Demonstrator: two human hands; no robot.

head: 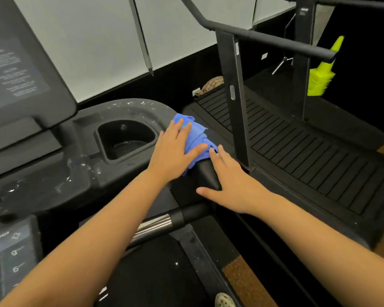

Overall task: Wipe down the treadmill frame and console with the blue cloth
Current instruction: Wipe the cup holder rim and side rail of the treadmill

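Head view: our left hand [172, 151] presses flat, fingers spread, on the blue cloth [197, 138] at the console [124, 107] right edge. Our right hand [228, 185] rests open on the black arm [206, 173], fingertips touching the cloth.

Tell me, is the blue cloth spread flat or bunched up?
Bunched up. The blue cloth shows folds and wrinkles under the left hand.

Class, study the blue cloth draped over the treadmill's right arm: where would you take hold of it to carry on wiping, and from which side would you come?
Grip the bunched middle of the blue cloth, coming from above. It lies crumpled over the top of the black handrail arm, pressed flat under the left hand, so its raised folds face upward. The right hand rests on the arm just below, fingertips at the cloth's lower edge.
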